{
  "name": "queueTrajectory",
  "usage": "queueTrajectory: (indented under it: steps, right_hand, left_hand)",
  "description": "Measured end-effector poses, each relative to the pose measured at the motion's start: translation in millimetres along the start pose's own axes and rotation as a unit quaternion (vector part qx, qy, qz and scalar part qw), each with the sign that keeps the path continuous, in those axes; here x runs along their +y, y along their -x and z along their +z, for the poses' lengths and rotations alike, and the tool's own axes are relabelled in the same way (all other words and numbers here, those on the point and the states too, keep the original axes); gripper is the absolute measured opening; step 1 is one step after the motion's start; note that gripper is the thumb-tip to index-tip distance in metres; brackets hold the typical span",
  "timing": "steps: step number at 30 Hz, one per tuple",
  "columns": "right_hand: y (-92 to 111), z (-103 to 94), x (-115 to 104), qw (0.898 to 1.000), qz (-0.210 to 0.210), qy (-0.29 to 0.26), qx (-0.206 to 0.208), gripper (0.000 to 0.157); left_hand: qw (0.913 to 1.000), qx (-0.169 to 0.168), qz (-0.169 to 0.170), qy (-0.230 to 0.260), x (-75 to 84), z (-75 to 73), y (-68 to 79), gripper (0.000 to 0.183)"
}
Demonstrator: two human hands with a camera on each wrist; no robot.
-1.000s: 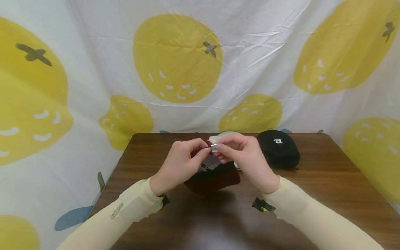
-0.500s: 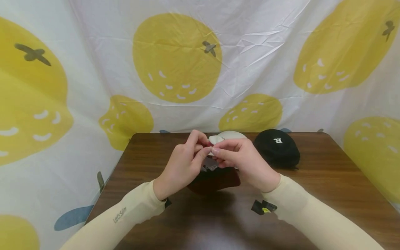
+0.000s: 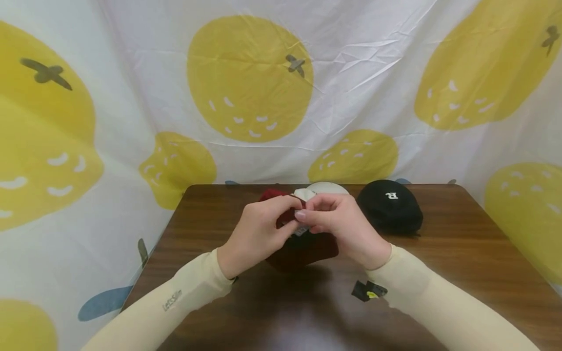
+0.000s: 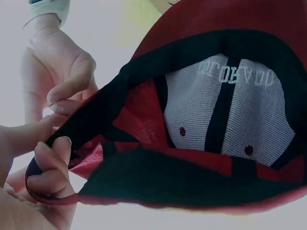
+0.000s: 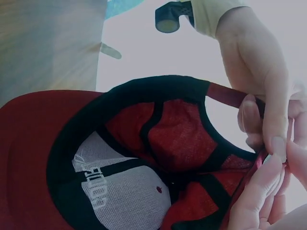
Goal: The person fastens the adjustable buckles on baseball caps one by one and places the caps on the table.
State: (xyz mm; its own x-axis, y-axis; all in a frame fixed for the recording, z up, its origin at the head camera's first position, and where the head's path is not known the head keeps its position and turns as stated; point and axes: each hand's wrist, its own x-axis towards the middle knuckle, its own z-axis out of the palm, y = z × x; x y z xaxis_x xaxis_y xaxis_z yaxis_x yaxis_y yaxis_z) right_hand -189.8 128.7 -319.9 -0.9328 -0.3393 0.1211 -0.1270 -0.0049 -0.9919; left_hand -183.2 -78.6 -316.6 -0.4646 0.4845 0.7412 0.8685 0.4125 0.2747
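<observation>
A dark red baseball cap (image 3: 307, 254) hangs above the table with its inside facing me. In the left wrist view its dark sweatband (image 4: 201, 48) and white mesh lining (image 4: 192, 105) show. My left hand (image 3: 256, 234) pinches the cap's back strap (image 5: 225, 95), which crosses the rear opening. Right beside it, my right hand (image 3: 349, 229) also pinches the strap, its thumb close to the left fingertips. The thumbs and fingers mostly hide the strap end and its buckle; only a small pale shiny bit (image 5: 266, 158) shows between them in the right wrist view.
Behind my right hand a black cap (image 3: 386, 214) with a white letter R sits on the brown wooden table (image 3: 443, 273). A white cap (image 3: 329, 188) lies beside it, partly covered by my hands. A lemon-print curtain (image 3: 272, 161) hangs behind the table.
One second ago a silver buckle showed between my fingertips; the fingers now cover it. My left forefinger lifted, then came back down on the strap. The cap stays in about the same place.
</observation>
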Motion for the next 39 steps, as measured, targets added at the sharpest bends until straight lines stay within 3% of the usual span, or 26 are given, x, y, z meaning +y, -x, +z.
queueTrajectory:
  steps: [6,14,21,24,31,39]
  right_hand:
    - [0.3,-0.6,1.7,1.000,0.003,0.002,0.008,0.031]
    - [2.4,-9.0,1.6,1.000,0.007,0.000,-0.005,0.027]
    - [2.1,-10.0,1.0,0.999,-0.018,0.006,-0.031,0.026]
    - [2.1,-8.6,2.0,0.999,-0.030,0.009,-0.039,0.027]
    - [3.3,-7.7,4.4,0.997,-0.050,0.053,-0.028,0.026]
    - [4.4,-9.9,2.3,0.994,-0.065,0.090,-0.012,0.023]
  left_hand:
    - [0.9996,0.016,0.020,-0.012,-3.3,0.3,2.7,0.021]
    - [0.9951,0.021,0.066,-0.070,-7.0,-2.0,7.2,0.026]
    - [0.9993,0.028,0.022,0.008,-7.8,-2.1,7.7,0.026]
    - [0.9992,0.031,0.017,0.020,-6.6,-0.6,6.9,0.025]
    - [0.9966,0.044,0.036,-0.060,-6.1,3.6,9.9,0.020]
    - [0.9932,0.049,0.054,-0.091,-7.9,3.6,9.4,0.022]
